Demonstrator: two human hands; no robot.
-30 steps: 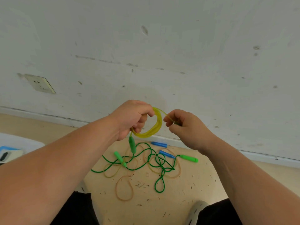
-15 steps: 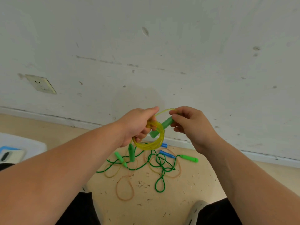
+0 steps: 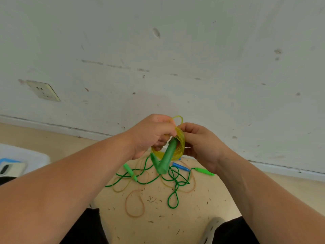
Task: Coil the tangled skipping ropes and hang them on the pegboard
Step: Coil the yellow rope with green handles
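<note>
Yellow rope [image 3: 182, 144] is the one being worked on rn. It's held up in the air between both hands, in front of the wall and above the pile on the floor.

L to R:
- left hand [image 3: 151, 136] has its fingers curled round the top-left of the coil, clenched on the turns.
- short green handle [image 3: 154, 160] hangs just under that hand, tip down.
- long green handle [image 3: 169, 154] pokes thru the hole of the coil. Its long axis runs diagonal: top end up-right inside the ring, butt end pointing down-left at the floor. The two handles meet at the bottom in a V.
- The coil itself is a tight ring of several turns, standing on edge w/ a small spare loop sticking up on top.
- right hand [image 3: 202, 145] grips the ring's right side, fingers curled on it.

Progress imo: 1st rope is abt coiled and prob getting tied off, not hung yet. Pegboard isn't in view at all.

Left on the floor, L to R: a clear tan rope [image 3: 135, 216], a green rope [image 3: 174, 176] and a blue handle [image 3: 181, 166], all tangled together. So maybe a third done at best, w/ all the hanging yet to do.
</note>
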